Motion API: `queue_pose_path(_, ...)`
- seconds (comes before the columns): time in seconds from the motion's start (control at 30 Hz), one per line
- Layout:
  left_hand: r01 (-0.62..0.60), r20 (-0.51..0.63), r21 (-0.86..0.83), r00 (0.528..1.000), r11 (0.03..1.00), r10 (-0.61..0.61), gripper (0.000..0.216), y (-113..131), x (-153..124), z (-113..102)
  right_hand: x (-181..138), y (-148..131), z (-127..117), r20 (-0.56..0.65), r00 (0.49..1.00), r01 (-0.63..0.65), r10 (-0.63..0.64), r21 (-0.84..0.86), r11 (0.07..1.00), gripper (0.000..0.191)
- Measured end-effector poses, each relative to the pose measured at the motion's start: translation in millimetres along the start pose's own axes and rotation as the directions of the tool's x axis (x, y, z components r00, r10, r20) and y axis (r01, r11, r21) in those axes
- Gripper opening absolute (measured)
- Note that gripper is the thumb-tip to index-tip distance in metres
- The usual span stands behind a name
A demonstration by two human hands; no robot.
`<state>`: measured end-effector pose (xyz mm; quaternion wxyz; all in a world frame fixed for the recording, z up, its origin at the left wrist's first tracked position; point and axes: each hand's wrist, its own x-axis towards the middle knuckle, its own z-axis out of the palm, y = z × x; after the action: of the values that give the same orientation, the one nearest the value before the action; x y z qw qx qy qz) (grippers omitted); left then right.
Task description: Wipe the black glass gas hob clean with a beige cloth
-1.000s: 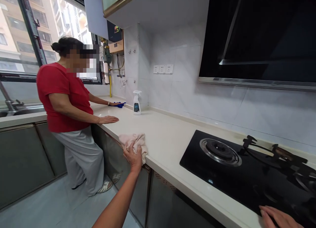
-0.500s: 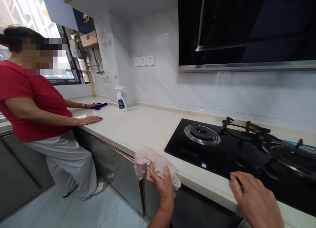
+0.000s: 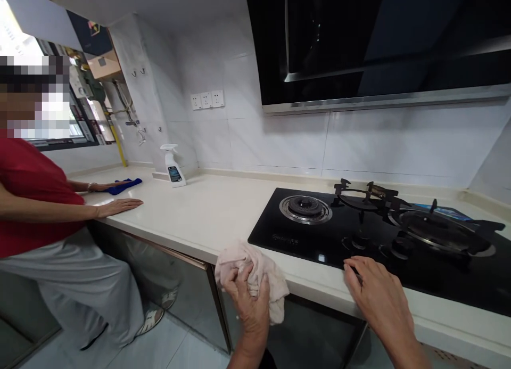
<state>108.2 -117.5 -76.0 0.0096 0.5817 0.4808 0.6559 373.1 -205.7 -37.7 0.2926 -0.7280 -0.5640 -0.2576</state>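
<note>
My left hand [image 3: 250,306] is closed on a pale pink cloth [image 3: 273,278], bunched at the counter's front edge with part of it hanging over. My right hand [image 3: 381,294] lies at the front edge of the black gas stove [image 3: 297,254], fingers bent a little, thumb apart, with nothing seen in it. On the stove's left side sits a round burner [image 3: 305,209] without a grate. To the right, pot supports [image 3: 359,196] stand around the other burner area, and stove knobs [image 3: 400,247] lie just beyond my right fingers.
At the left, another person in a red top [image 3: 32,177] presses a blue cloth [image 3: 125,186] on the white counter [image 3: 207,212]. A white spray bottle [image 3: 173,169] stands near the wall. The black range hood [image 3: 339,44] overhangs the stove; below the counter are cabinet doors [image 3: 191,294].
My view has turned to the right, so the person and bottle sit further left. My left fingers now lie over the top of the cloth. My right hand stays at the stove's front edge.
</note>
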Motion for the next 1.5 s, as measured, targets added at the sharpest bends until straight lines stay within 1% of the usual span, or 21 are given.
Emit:
queue_pose_path(0.07, -0.099, -0.003, 0.028, 0.995, 0.995, 0.099, 0.026, 7, 20, -3, 0, -1, 0, 0.0, 1.0, -0.005, 0.005, 0.008, 1.0, 0.046)
queue_pose_path(0.13, -0.17, 0.05, 0.083, 0.985, 0.982, 0.166, 0.026, 17, 40, 1, 0, -2, 0, -0.001, 1.0, -0.008, 0.008, 0.013, 1.0, 0.046)
queue_pose_path(0.2, -0.251, 0.215, 0.175, 0.953, 0.952, 0.212, 0.027, 28, 55, 7, 1, -2, -1, 0.001, 1.0, -0.011, 0.011, 0.015, 1.0, 0.045)
queue_pose_path(0.27, -0.344, 0.415, 0.258, 0.883, 0.903, 0.218, 0.028, 36, 67, 13, 1, -2, -2, 0.005, 1.0, -0.016, 0.016, 0.019, 1.0, 0.045)
queue_pose_path(0.33, -0.399, 0.546, 0.298, 0.817, 0.867, 0.188, 0.029, 41, 74, 16, 1, -3, -2, 0.01, 1.0, -0.023, 0.023, 0.026, 0.999, 0.046)
queue_pose_path(0.43, -0.437, 0.61, 0.321, 0.774, 0.841, 0.17, 0.027, 50, 75, 17, 1, -4, -1, 0.005, 0.999, -0.038, 0.038, 0.038, 0.999, 0.049)
queue_pose_path(0.5, -0.461, 0.624, 0.293, 0.756, 0.838, 0.197, 0.027, 59, 68, 19, 1, -4, -1, -0.004, 0.999, -0.054, 0.054, 0.05, 0.997, 0.052)
queue_pose_path(0.63, -0.507, 0.667, 0.114, 0.676, 0.855, 0.312, 0.028, 89, 37, 34, -1, -5, -3, 0.018, 0.996, -0.086, 0.085, 0.107, 0.991, 0.056)
queue_pose_path(0.8, -0.507, 0.715, -0.072, 0.574, 0.859, 0.399, 0.028, 132, -4, 59, -1, 1, -8, -0.009, 0.993, -0.11, 0.12, 0.322, 0.94, 0.054)
queue_pose_path(0.9, -0.466, 0.743, -0.15, 0.529, 0.872, 0.411, 0.029, 145, -13, 65, -1, 9, -9, -0.022, 0.989, -0.12, 0.145, 0.446, 0.887, 0.053)
queue_pose_path(0.97, -0.426, 0.776, -0.195, 0.484, 0.884, 0.404, 0.034, 145, -8, 61, -2, 11, -10, 0.015, 0.994, -0.105, 0.111, 0.489, 0.866, 0.052)
queue_pose_path(1.07, -0.329, 0.817, -0.331, 0.37, 0.884, 0.443, 0.048, 134, 14, 49, -3, 8, -15, 0.115, 0.993, -0.058, 0.002, 0.483, 0.874, 0.048)
queue_pose_path(1.1, -0.278, 0.817, -0.382, 0.344, 0.882, 0.462, 0.051, 128, 23, 44, -3, 6, -17, 0.142, 0.99, -0.049, -0.02, 0.464, 0.885, 0.048)
queue_pose_path(1.13, -0.22, 0.816, -0.419, 0.335, 0.881, 0.472, 0.054, 122, 32, 39, -3, 4, -19, 0.162, 0.986, -0.043, -0.032, 0.44, 0.897, 0.047)
queue_pose_path(1.17, -0.164, 0.815, -0.436, 0.344, 0.885, 0.465, 0.055, 116, 41, 35, -2, 1, -20, 0.178, 0.983, -0.037, -0.042, 0.416, 0.909, 0.046)
queue_pose_path(1.2, -0.112, 0.817, -0.431, 0.372, 0.895, 0.44, 0.054, 109, 50, 33, 0, -1, -22, 0.191, 0.98, -0.03, -0.05, 0.393, 0.919, 0.045)
queue_pose_path(1.3, -0.015, 0.81, -0.361, 0.491, 0.932, 0.322, 0.043, 91, 72, 32, 9, -12, -26, 0.207, 0.977, -0.017, -0.053, 0.326, 0.945, 0.041)
queue_pose_path(1.37, -0.022, 0.779, -0.33, 0.557, 0.944, 0.286, 0.034, 81, 85, 38, 19, -28, -28, 0.238, 0.971, -0.028, -0.036, 0.262, 0.965, 0.041)
queue_pose_path(1.4, -0.049, 0.765, -0.314, 0.579, 0.948, 0.283, 0.03, 76, 91, 43, 23, -40, -28, 0.263, 0.964, -0.038, -0.025, 0.232, 0.972, 0.043)
queue_pose_path(1.43, -0.085, 0.754, -0.294, 0.592, 0.952, 0.286, 0.028, 73, 97, 48, 28, -53, -27, 0.291, 0.957, -0.047, -0.017, 0.21, 0.977, 0.045)
queue_pose_path(1.5, -0.158, 0.751, -0.244, 0.594, 0.957, 0.29, 0.027, 66, 107, 60, 37, -84, -23, 0.335, 0.942, -0.047, -0.024, 0.201, 0.978, 0.053)
